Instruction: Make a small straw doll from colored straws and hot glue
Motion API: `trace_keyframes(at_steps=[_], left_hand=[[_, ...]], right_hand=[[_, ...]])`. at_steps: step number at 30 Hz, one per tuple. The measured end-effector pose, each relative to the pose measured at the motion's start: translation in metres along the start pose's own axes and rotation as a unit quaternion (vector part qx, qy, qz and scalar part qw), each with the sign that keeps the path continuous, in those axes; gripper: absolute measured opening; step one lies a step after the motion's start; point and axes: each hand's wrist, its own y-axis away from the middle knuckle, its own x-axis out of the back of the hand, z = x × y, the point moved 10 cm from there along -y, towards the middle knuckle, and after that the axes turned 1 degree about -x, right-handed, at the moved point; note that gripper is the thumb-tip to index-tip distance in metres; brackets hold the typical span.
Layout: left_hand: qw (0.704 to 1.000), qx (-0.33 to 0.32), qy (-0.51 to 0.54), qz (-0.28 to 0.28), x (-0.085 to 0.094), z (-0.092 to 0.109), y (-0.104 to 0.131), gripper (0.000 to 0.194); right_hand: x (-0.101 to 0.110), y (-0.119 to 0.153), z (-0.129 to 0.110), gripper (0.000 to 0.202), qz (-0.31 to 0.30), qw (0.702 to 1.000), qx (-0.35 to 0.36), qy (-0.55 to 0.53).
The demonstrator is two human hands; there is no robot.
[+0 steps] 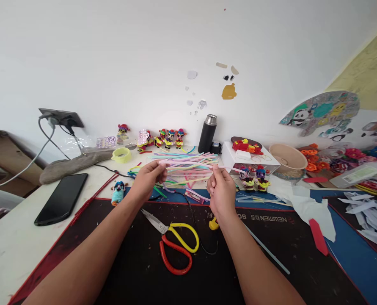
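Observation:
Out in front of me, above the back edge of the mat, a thin pale strand that looks like a pipe cleaner (188, 163) stretches between my hands. My left hand (152, 176) pinches its left part between thumb and fingertips. On the right, my right hand (221, 186) is closed on it, and a whitish end sticks out past the fingers. Just behind lies a pile of pastel pipe cleaners (191, 171), so the held strand partly blends in. Scissors (166, 228) with one yellow and one red handle lie partly open on the mat between my forearms.
The dark mat (137, 271) carries a light blue stick (269, 250) and a yellow piece (213, 223). A phone (62, 199), tape roll (121, 155) and small blue figure (118, 193) are left. Behind stand a black thermos (207, 134), several figures (170, 139) and a white box (232, 156).

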Motion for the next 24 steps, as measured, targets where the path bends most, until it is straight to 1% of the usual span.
trace_keyframes(at_steps=[2,5,6,8,10,12,14,16,18,21,24], left_hand=[[0.997,0.032,-0.006,-0.063,-0.017,-0.008,0.006,0.041],[0.990,0.046,-0.006,-0.136,-0.040,-0.012,0.017,0.042],[0.987,0.052,0.010,-0.150,-0.046,-0.013,0.020,0.042],[0.983,0.070,0.057,-0.160,-0.054,-0.015,0.026,0.040],[0.979,0.083,0.101,-0.155,-0.059,-0.015,0.029,0.036],[0.976,0.086,0.146,-0.139,-0.059,-0.014,0.028,0.034],[0.970,0.088,0.195,-0.114,-0.056,-0.013,0.026,0.033],[0.964,0.089,0.233,-0.089,-0.051,-0.013,0.024,0.038],[0.961,0.089,0.254,-0.072,-0.046,-0.014,0.022,0.043],[0.957,0.088,0.272,-0.047,-0.040,-0.016,0.019,0.044],[0.963,0.082,0.255,-0.029,-0.036,-0.018,0.018,0.044]], right_hand=[[0.000,0.000,0.000,0.049,0.004,1.000,-0.004,-0.007],[-0.001,0.001,0.003,0.050,0.007,1.000,-0.012,-0.018],[-0.002,0.002,0.004,0.050,0.004,1.000,-0.013,-0.019],[-0.007,0.006,0.007,0.052,-0.009,1.000,-0.016,-0.013],[-0.013,0.010,0.011,0.055,-0.026,1.000,-0.014,0.001],[-0.016,0.014,0.014,0.054,-0.039,0.999,-0.006,0.024],[-0.018,0.016,0.016,0.051,-0.048,0.998,0.004,0.052],[-0.018,0.017,0.020,0.048,-0.056,0.996,0.007,0.075],[-0.020,0.019,0.023,0.046,-0.069,0.993,0.003,0.094],[-0.026,0.024,0.025,0.045,-0.091,0.987,0.005,0.129],[-0.031,0.028,0.023,0.044,-0.107,0.981,0.016,0.161]])
